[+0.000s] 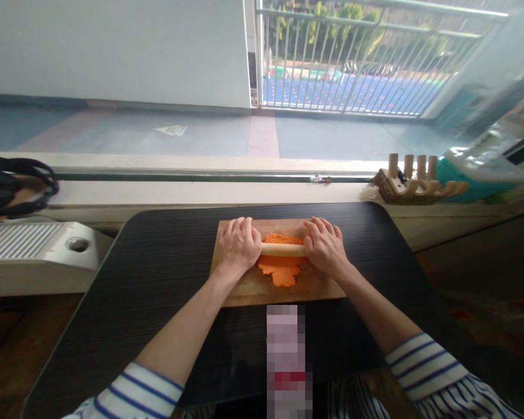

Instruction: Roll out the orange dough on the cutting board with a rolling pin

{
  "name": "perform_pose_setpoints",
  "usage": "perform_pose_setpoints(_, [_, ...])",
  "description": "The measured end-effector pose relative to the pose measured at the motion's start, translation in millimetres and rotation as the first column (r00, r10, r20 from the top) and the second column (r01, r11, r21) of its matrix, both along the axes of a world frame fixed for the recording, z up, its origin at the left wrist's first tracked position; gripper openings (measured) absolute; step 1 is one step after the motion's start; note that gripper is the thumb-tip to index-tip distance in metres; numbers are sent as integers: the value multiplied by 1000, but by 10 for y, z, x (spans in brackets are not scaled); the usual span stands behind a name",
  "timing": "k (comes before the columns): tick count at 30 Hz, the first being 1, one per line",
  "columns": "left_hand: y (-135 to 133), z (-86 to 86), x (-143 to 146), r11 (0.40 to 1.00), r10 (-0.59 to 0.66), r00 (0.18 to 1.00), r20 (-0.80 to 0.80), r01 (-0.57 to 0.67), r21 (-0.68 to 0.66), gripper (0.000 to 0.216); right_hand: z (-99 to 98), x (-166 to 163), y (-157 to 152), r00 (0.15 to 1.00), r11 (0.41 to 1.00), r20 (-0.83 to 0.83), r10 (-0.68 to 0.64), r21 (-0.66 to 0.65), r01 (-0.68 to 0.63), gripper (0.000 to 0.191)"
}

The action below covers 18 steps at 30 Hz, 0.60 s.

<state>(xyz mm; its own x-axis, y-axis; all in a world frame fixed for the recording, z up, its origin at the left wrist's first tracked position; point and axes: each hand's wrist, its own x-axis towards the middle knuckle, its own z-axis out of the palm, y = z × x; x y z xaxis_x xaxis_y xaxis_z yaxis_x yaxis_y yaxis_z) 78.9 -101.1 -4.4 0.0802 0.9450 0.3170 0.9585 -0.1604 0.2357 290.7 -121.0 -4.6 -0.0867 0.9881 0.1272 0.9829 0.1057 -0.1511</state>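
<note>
Both my hands grip a light wooden rolling pin (283, 250), one at each end. My left hand (240, 241) is closed around the left end, and my right hand (325, 243) is wrapped over the right end. Beneath the pin lies a flattened sheet of orange dough (282, 272) with a ragged, lobed edge; part of it shows beyond the pin and more on my side. The dough rests on a wooden board (244, 294). The pin's ends are hidden under my fingers.
The board lies on a black table (157, 262) against a white window ledge (201, 192). A wooden rack with pegs (408, 183) and a teal container (458, 169) stand at the right. At the left are a white striped unit (39, 244) and a black strapped item (13, 183).
</note>
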Motion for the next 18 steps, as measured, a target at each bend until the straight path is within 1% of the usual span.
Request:
perform_pose_setpoints(6, [136,7,22,1000,19,1000,-5,-19,-2,35,-2,14,163,999,1000,-42,-23,-20,22,45])
perform_pose_setpoints(12, [281,109,69,996,60,998,-33,-61,-59,32,10,6,355,997,998,-39,-62,-25,61,42])
perform_pose_setpoints(15, [294,151,86,994,61,996,-57,-66,-87,30,24,1,389,997,997,-40,-66,-29,65,41])
perform_pose_setpoints(18, [236,126,79,995,61,996,-61,-65,-75,29,24,-1,331,997,998,-39,-62,-16,62,41])
